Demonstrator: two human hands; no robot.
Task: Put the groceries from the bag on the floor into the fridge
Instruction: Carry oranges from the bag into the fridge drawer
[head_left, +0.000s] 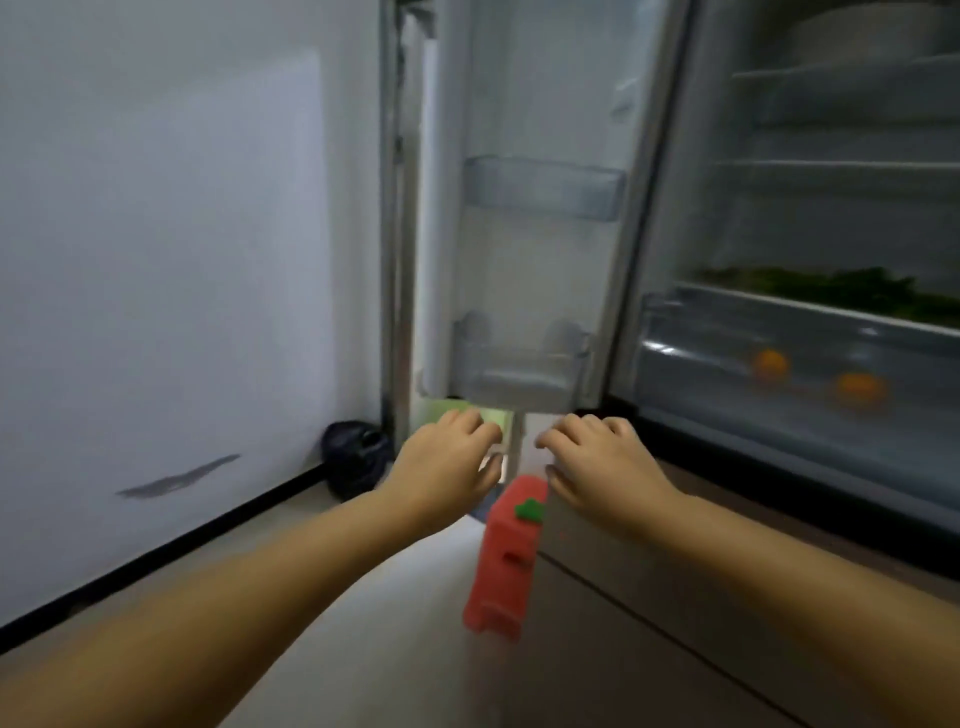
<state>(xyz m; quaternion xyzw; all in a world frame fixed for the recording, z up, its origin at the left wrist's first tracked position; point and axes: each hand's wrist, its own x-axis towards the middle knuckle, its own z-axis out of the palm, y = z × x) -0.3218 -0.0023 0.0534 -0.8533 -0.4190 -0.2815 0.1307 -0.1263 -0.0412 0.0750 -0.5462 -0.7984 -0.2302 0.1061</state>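
A: What do you see?

B: 2 bare arms reach out toward an open fridge (810, 218). The fridge door (524, 208) is swung wide on the left side, next to a white wall (166, 234).

A: What are the hands doing?

B: The left hand (449, 457) and the right hand (597, 460) are near each other, down low under the bottom door shelf (519, 364). The fingers on both hands are curled. It is blurry, so I cannot tell if they hold anything. There is something white and light green (493, 418) just past the fingertips, but I cannot tell what it is.

A: Where is the food?

B: 2 orange fruits (769, 364) sit in the clear drawer (779, 332) low in the fridge. Green leafy stuff (831, 291) lies on the shelf just above that drawer. White dishes (872, 36) are on the top shelf.

A: What is the red thing?

B: A red boxy thing (506, 556) with a green bit on top. It shows between the 2 wrists, lower down. I cannot tell if it touches a hand.

A: Anything on the floor?

B: A dark bag (356, 457) sits on the floor (389, 649) in the corner, by the wall and the door's edge. It is to the left of the left hand.
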